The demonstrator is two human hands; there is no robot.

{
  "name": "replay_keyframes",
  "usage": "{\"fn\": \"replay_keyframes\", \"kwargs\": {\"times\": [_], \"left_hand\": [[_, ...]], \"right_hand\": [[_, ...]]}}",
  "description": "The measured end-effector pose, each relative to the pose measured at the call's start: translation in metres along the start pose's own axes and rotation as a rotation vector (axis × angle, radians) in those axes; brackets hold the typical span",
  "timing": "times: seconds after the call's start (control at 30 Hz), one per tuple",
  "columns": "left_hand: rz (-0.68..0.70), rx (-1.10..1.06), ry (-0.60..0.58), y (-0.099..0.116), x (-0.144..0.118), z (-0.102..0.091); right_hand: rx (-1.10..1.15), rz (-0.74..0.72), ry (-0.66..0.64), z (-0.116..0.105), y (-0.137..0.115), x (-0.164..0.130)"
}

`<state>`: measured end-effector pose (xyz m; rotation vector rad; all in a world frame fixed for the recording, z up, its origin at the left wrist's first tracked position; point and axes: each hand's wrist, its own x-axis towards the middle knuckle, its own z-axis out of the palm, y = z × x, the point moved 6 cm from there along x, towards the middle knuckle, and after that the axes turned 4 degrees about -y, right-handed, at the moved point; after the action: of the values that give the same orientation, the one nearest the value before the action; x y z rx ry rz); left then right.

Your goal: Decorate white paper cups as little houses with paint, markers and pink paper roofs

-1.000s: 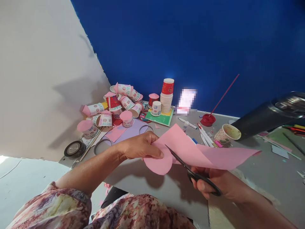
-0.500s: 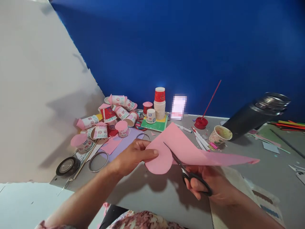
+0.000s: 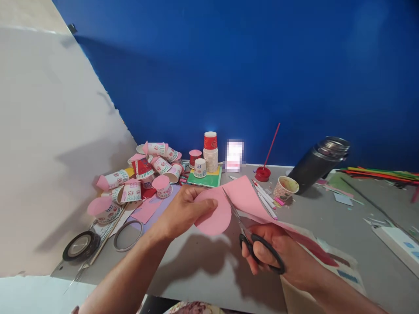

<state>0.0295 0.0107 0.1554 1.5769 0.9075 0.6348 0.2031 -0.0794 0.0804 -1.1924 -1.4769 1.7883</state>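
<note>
In the half second before, my scissors (image 3: pixel 248 231) had worked further round the curve of the pink paper (image 3: pixel 242 196), and the sheet's loose tail had dropped from level toward the table (image 3: pixel 327 226), leaving the round lobe nearer to coming free. My left hand (image 3: pixel 183 209) pinched that lobe at nine o'clock of the blades, fingers closed on its edge. My right hand (image 3: pixel 275 257), at five o'clock, gripped the black handles, blades slightly parted in the paper, cups (image 3: pixel 144 170) heaped at eleven.
</note>
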Motion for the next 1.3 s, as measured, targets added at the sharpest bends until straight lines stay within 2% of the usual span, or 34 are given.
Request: {"fn": "replay_keyframes", "kwargs": {"times": [0.2,0.4,0.83,1.3], "left_hand": [[-0.003,-0.018,-0.093,-0.004,0.004,0.006],[-0.032,-0.054,-0.106,-0.008,0.004,0.007],[-0.095,-0.057,-0.105,-0.012,0.004,0.011],[-0.130,-0.093,-0.118,-0.015,0.003,0.012]], "right_hand": [[0.036,-0.042,0.019,-0.004,0.006,-0.001],[0.063,0.004,0.048,-0.005,0.014,-0.001],[0.080,0.004,0.069,-0.007,0.010,-0.009],[0.049,-0.106,0.025,-0.006,0.014,-0.009]]}}
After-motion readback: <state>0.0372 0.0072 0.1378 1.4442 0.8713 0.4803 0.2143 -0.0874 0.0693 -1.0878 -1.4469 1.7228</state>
